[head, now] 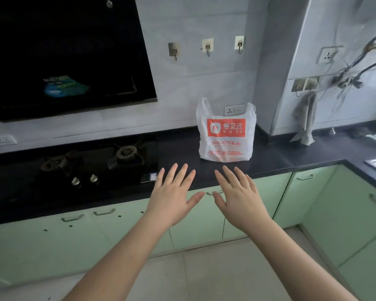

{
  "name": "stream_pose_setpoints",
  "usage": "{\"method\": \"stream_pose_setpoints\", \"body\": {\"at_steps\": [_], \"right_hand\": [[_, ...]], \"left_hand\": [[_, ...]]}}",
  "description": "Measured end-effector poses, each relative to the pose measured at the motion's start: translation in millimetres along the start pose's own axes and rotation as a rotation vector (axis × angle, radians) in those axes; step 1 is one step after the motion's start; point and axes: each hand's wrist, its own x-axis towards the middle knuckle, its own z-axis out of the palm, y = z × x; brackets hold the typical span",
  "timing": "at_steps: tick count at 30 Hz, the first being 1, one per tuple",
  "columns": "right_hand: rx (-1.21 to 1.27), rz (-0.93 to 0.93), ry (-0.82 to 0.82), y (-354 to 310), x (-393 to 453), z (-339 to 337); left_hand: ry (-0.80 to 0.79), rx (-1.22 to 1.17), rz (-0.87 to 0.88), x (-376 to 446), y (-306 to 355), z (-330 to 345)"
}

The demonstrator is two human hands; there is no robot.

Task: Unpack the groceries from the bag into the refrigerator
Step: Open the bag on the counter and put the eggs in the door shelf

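Behind my hands, bag [225, 135] stands upright on the countertop [269, 157], right of the stove [91, 164], long axis vertical, handles up. Thin soft plastic, probably light and slippery; I'd grab both handle loops. Left hand [172, 200] and right hand [239, 198] spread flat, holding nothing.

Both hands [206, 197] hover flat, fingers spread, before the upright bag [225, 135].

Bare dark counter [269, 161] around bag [225, 135]; stove [85, 166] leftward, seemingly apart.
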Motion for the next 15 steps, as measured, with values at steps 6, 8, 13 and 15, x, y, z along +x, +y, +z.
{"method": "stream_pose_setpoints", "body": {"at_steps": [6,8,13,15], "right_hand": [[-0.09,0.023,0.061,-19.9,63.7,1.6],[-0.106,0.066,0.118,-24.2,80.2,4.6],[-0.15,0.119,0.127,-13.1,106.2,15.6],[-0.149,0.152,0.107,-2.5,115.0,17.0]], "left_hand": [[0.072,-0.103,0.003,45.5,-33.6,-13.2],[0.093,-0.119,0.027,60.7,-47.1,-13.8],[0.104,-0.107,0.104,98.8,-61.5,-0.4],[0.108,-0.11,0.145,115.4,-54.6,4.6]]}}
